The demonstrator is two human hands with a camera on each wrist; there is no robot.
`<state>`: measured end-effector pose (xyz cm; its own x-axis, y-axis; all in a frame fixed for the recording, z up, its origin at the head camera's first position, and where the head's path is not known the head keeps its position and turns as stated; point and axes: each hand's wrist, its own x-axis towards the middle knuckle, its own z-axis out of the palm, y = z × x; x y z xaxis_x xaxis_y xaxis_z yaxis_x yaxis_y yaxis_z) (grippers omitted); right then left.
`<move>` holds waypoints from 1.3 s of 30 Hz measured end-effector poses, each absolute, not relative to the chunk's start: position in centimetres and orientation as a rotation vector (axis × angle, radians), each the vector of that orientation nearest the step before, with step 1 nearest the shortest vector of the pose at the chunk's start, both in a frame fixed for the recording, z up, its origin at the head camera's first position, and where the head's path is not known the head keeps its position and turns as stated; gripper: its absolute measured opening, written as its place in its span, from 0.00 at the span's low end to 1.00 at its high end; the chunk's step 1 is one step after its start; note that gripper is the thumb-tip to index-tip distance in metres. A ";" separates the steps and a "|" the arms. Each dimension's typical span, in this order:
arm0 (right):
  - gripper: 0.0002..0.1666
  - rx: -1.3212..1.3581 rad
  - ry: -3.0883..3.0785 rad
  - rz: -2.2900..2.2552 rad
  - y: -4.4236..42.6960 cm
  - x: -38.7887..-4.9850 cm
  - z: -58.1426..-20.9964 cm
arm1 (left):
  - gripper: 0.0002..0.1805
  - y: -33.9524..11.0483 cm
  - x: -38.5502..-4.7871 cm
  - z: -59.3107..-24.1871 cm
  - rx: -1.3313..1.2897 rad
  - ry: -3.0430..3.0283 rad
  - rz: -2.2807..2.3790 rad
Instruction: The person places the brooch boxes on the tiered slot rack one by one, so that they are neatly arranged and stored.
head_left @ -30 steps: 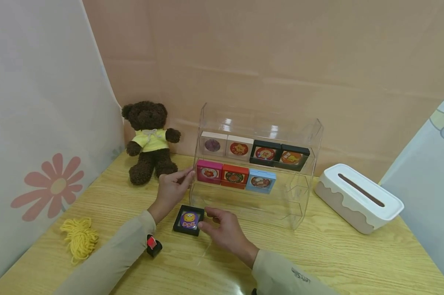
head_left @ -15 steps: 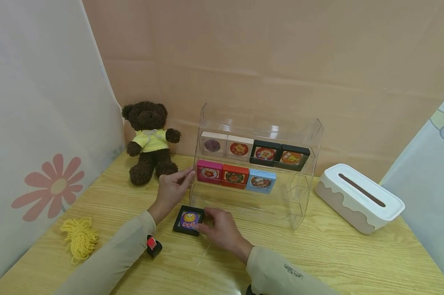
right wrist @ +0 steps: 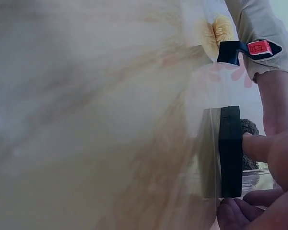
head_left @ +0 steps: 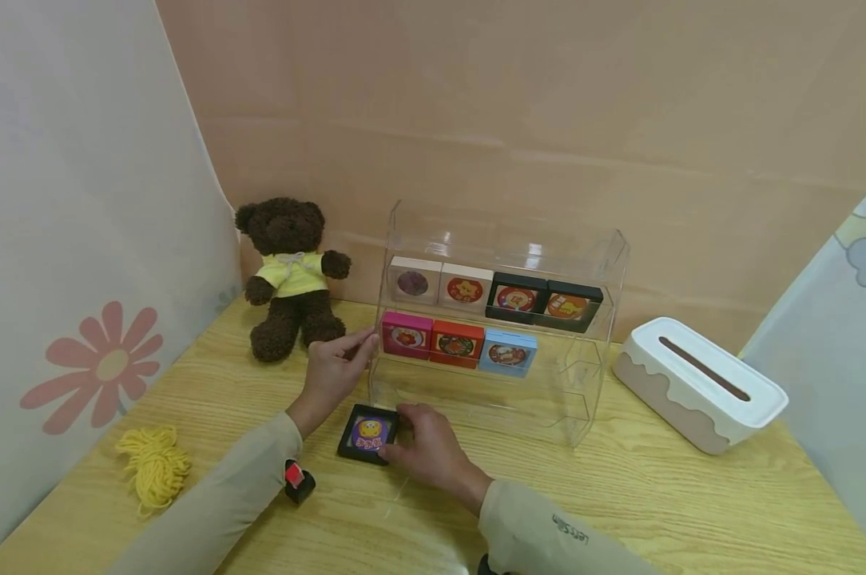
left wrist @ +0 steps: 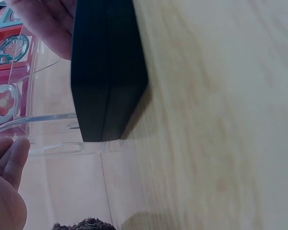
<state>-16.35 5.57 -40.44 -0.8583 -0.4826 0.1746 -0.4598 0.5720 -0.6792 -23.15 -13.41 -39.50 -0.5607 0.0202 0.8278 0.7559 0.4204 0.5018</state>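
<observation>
A square black frame box (head_left: 364, 435) with a purple and yellow badge lies flat on the table before a clear acrylic stand (head_left: 526, 395). My right hand (head_left: 433, 447) holds its right side, the thumb on the near corner and fingers at the far corner. In the right wrist view the thumb presses on the face of the black box (right wrist: 231, 151). My left hand (head_left: 335, 374) pinches the stand's left edge between thumb and fingers. On the stand's tiers sit a magenta box (head_left: 407, 335), a red box (head_left: 458, 344) and a light blue box (head_left: 508, 352), below white and black ones.
A brown teddy bear (head_left: 289, 275) in a yellow shirt sits behind the left hand. Yellow yarn (head_left: 155, 467) lies at the table's left. A white tissue box (head_left: 699, 383) stands right of the stand. A curtain (head_left: 519, 120) hangs behind.
My right hand has shifted slightly left, its thumb coming farther over the near corner of the black box. The left hand stays on the stand's edge.
</observation>
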 end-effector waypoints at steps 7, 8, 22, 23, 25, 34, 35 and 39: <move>0.41 -0.780 2.683 -1.085 6.2 -15.8 -40.0 | 0.10 -13.6 -23.2 -39.7 -0.632 -1.925 -1.194; 0.41 -0.790 2.674 -1.070 6.3 -15.7 -39.9 | 0.10 -13.6 -23.2 -39.7 -0.631 -1.925 -1.193; 0.31 -0.800 2.605 -1.187 7.1 -15.3 -40.0 | 0.09 -13.8 -22.8 -39.4 -0.623 -1.908 -1.170; 0.30 -0.789 2.593 -1.223 7.1 -15.3 -40.0 | 0.09 -13.8 -22.8 -39.4 -0.629 -1.905 -1.165; 0.25 -0.777 2.558 -1.304 7.2 -15.2 -40.0 | 0.09 -13.8 -22.9 -39.5 -0.642 -1.904 -1.162; 0.08 -0.813 2.440 -1.588 7.5 -14.9 -39.9 | 0.09 -13.6 -23.1 -39.6 -0.647 -1.914 -1.160; 0.07 -0.815 2.440 -1.610 7.5 -14.8 -39.9 | 0.09 -13.6 -23.1 -39.6 -0.644 -1.916 -1.154; 0.04 -0.816 2.440 -1.696 7.4 -14.4 -39.5 | 0.09 -13.5 -23.2 -39.6 -0.653 -1.913 -1.148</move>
<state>-14.36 7.39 -39.51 -0.8580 -0.4523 0.2436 -0.3860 0.2547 -0.8866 -23.15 -13.45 -39.56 -0.5514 0.0293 0.8338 0.7495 0.4564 0.4796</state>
